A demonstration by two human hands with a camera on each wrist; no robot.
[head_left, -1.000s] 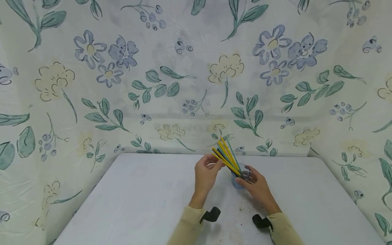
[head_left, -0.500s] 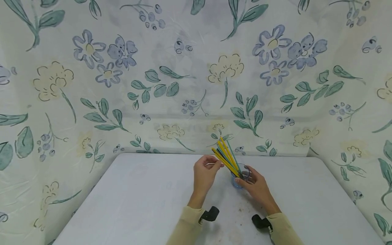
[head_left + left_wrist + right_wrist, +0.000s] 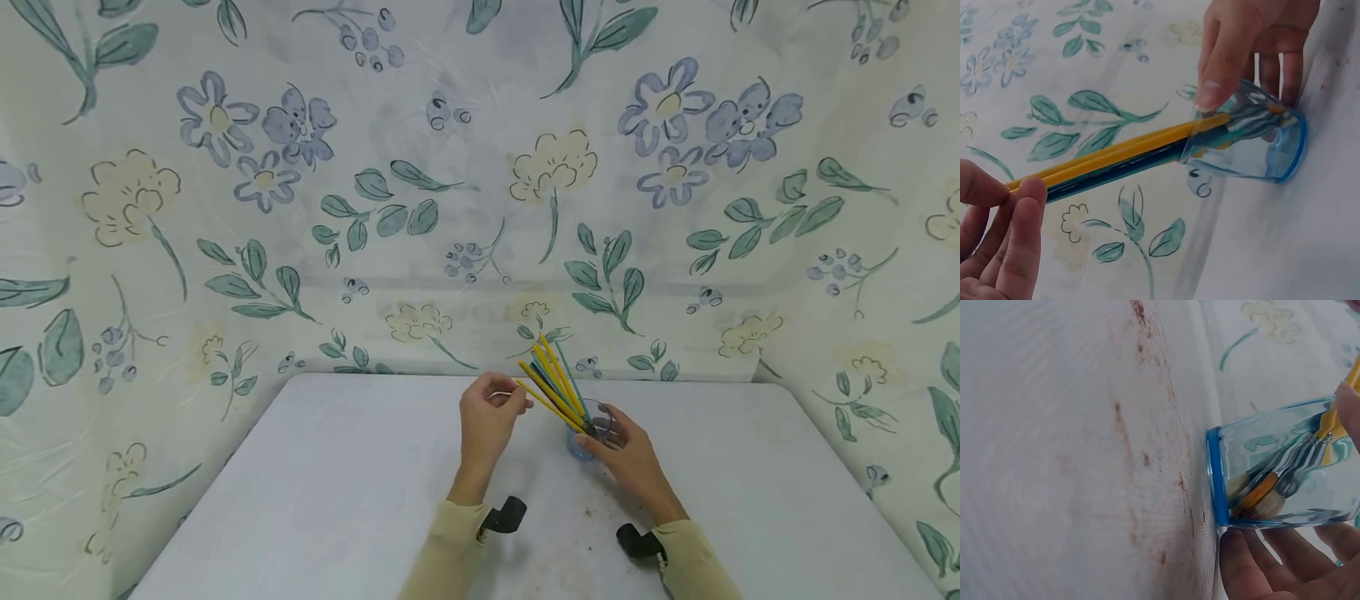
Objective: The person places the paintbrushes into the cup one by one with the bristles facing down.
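A clear bluish glass (image 3: pixel 581 447) stands on the table with several paintbrushes (image 3: pixel 558 382) leaning in it, bristles (image 3: pixel 1270 503) down. Their handles are yellow, dark blue and green. With thumb and fingers my left hand (image 3: pixel 483 421) pinches the tip of one yellow-handled paintbrush (image 3: pixel 542 402), which leans further left than the others. Its lower end is still inside the glass (image 3: pixel 1279 147). My right hand (image 3: pixel 633 462) grips the glass from the right, thumb in front near the rim and fingers behind. The right wrist view shows those fingers (image 3: pixel 1241 565) against the glass wall.
The white table (image 3: pixel 360 467) spreads out on both sides of the hands, with small brownish stains (image 3: pixel 588 517) in front of the glass. A floral cloth (image 3: pixel 450 208) hangs behind and at the sides. Each wrist wears a black device (image 3: pixel 506 515).
My left hand has shifted left, drawing the tip of one yellow-handled paintbrush away from the bundle. My right hand and the glass have hardly moved.
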